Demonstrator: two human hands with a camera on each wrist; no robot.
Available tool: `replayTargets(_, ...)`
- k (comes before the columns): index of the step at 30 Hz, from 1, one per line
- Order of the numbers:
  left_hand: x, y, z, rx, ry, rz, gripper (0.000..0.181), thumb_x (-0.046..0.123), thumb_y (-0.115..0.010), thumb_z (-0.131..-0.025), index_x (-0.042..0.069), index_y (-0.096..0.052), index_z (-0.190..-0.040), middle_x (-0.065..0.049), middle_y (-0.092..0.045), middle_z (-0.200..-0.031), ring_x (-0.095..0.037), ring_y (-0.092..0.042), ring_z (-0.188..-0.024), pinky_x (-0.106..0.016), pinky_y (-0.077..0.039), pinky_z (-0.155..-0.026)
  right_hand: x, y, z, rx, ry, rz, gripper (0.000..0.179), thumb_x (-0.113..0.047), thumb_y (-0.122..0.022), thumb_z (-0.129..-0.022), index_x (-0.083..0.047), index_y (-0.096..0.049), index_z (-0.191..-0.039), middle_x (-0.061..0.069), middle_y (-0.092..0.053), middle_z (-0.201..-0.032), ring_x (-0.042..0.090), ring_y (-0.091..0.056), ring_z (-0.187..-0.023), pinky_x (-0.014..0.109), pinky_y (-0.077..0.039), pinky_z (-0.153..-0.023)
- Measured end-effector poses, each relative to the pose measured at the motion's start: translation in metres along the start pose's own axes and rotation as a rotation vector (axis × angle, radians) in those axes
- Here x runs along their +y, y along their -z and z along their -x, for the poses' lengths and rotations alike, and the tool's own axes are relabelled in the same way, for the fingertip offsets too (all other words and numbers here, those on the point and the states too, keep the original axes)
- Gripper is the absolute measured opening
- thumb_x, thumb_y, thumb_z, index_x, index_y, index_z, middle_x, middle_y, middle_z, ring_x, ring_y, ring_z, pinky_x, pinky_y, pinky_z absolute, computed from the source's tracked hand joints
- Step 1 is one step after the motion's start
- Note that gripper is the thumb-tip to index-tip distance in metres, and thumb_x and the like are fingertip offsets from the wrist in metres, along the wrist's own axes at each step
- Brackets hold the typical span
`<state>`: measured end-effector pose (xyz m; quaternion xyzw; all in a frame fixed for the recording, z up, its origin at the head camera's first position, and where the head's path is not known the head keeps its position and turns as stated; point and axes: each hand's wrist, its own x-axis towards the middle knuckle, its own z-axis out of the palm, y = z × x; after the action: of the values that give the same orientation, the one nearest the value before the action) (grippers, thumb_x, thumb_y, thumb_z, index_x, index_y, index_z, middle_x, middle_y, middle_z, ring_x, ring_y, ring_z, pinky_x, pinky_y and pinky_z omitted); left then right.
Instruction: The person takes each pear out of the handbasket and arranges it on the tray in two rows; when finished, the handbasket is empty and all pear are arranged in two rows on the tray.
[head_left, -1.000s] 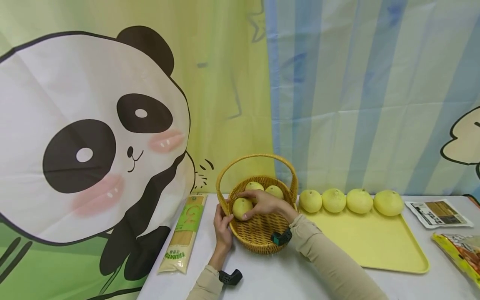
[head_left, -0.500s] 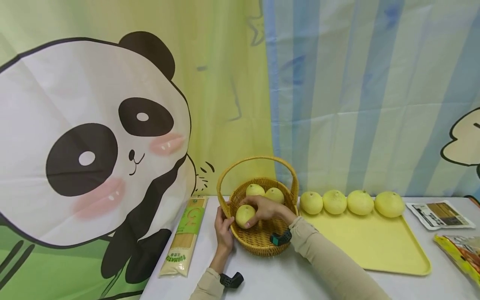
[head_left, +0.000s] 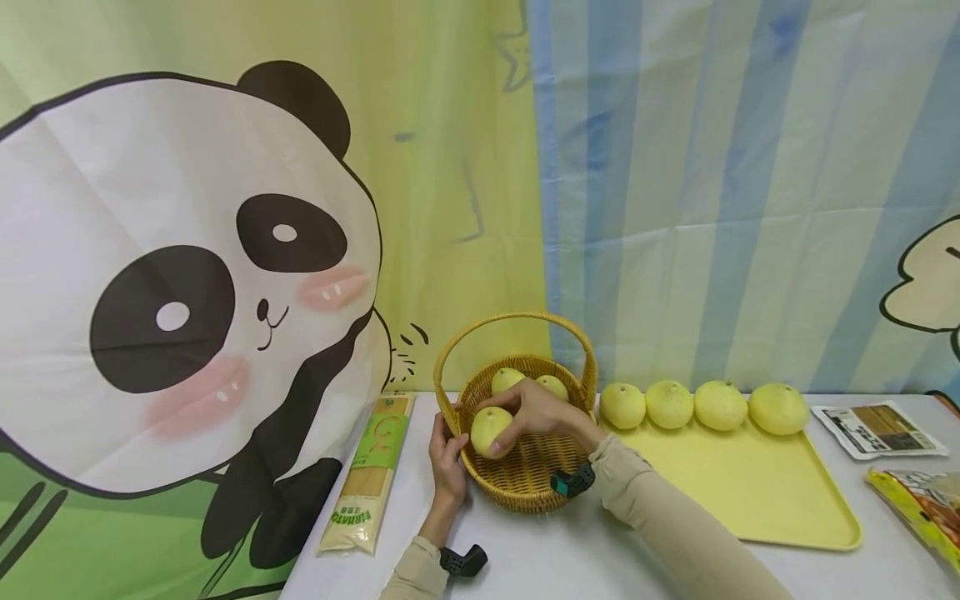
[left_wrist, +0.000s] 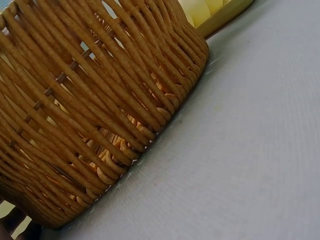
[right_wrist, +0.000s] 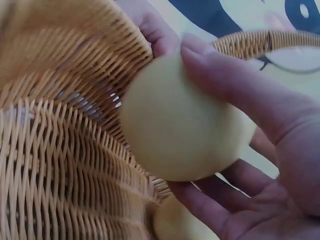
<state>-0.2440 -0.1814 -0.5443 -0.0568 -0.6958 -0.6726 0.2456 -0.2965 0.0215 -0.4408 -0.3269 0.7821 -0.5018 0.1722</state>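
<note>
A tall-handled wicker basket [head_left: 517, 496] stands on the white table in the head view. My left hand [head_left: 447, 467] holds its left side, thumb at the rim near the foot of the handle. My right hand [head_left: 543, 412] reaches in over the basket and grips a round pale yellow fruit [head_left: 489, 432] at the inner left wall. In the right wrist view, thumb and fingers wrap that smooth fruit [right_wrist: 175, 120]. Behind it sit two similar fruits, one at the back [head_left: 506, 380] and one at the right [head_left: 553, 387], partly hidden by the right hand. Woven basket side [left_wrist: 100, 100] fills much of the left wrist view.
A yellow tray [head_left: 750, 492] lies right of the basket, with several yellow fruits [head_left: 720, 406] lined along its back edge. Farther right are a flat white food packet [head_left: 881, 429] and a yellow-edged bag [head_left: 922, 508]. A noodle pack [head_left: 367, 479] lies on the left.
My right hand has shifted the held fruit slightly right and nearer to me inside the basket. The view has tilted a little. My left hand stays at the basket's side.
</note>
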Motion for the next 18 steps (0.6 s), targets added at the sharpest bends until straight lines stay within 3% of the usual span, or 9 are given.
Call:
replayTargets(5, -0.001, -0.002, -0.002, 0.0, -0.007, -0.017, 0.055, 0.008, -0.047, -0.088, 0.005, -0.057, -0.142, -0.019, -0.06, -0.141, -0.03, -0.058, -0.124, -0.022, -0.048, -0.099, -0.011, 0.006, 0.018, 0.106, 0.06, 0.058, 0.068, -0.026, -0.101, -0.068, -0.019, -0.077, -0.131, 0.001, -0.08, -0.116, 0.014, -0.063, -0.083, 0.027, -0.053, -0.072)
replayTargets(10, -0.002, -0.002, -0.002, 0.005, 0.001, -0.018, 0.056, 0.008, -0.047, -0.087, 0.009, -0.058, -0.143, -0.016, -0.058, -0.146, -0.034, -0.057, -0.128, -0.019, -0.046, -0.101, -0.008, 0.014, 0.041, 0.199, 0.087, 0.116, 0.068, -0.038, -0.101, -0.065, -0.032, -0.077, -0.129, -0.001, -0.076, -0.131, 0.017, -0.065, -0.096, 0.031, -0.053, -0.078)
replayTargets(13, -0.003, -0.002, -0.001, 0.007, 0.005, -0.018, 0.057, 0.009, -0.047, -0.087, 0.01, -0.058, -0.143, -0.017, -0.059, -0.146, -0.036, -0.057, -0.128, -0.02, -0.046, -0.101, -0.005, 0.018, 0.056, 0.242, 0.091, 0.12, 0.069, -0.042, -0.1, -0.067, -0.032, -0.077, -0.131, 0.001, -0.073, -0.136, 0.016, -0.067, -0.108, 0.035, -0.056, -0.082)
replayTargets(14, -0.004, -0.002, -0.001, 0.007, 0.005, -0.021, 0.056, 0.009, -0.047, -0.088, 0.009, -0.058, -0.143, -0.017, -0.059, -0.145, -0.036, -0.058, -0.127, -0.02, -0.046, -0.101, -0.005, 0.02, 0.061, 0.254, 0.093, 0.112, 0.069, -0.042, -0.1, -0.067, -0.031, -0.076, -0.131, 0.002, -0.073, -0.136, 0.015, -0.067, -0.106, 0.035, -0.056, -0.081)
replayTargets(18, -0.006, 0.0, 0.0, 0.011, -0.002, -0.016, 0.055, 0.008, -0.047, -0.089, 0.007, -0.058, -0.142, -0.021, -0.06, -0.141, -0.034, -0.059, -0.123, -0.022, -0.045, -0.1, -0.005, 0.028, 0.08, 0.273, 0.092, 0.062, 0.07, -0.037, -0.1, -0.069, -0.026, -0.076, -0.133, 0.008, -0.079, -0.115, 0.01, -0.058, -0.07, 0.026, -0.048, -0.061)
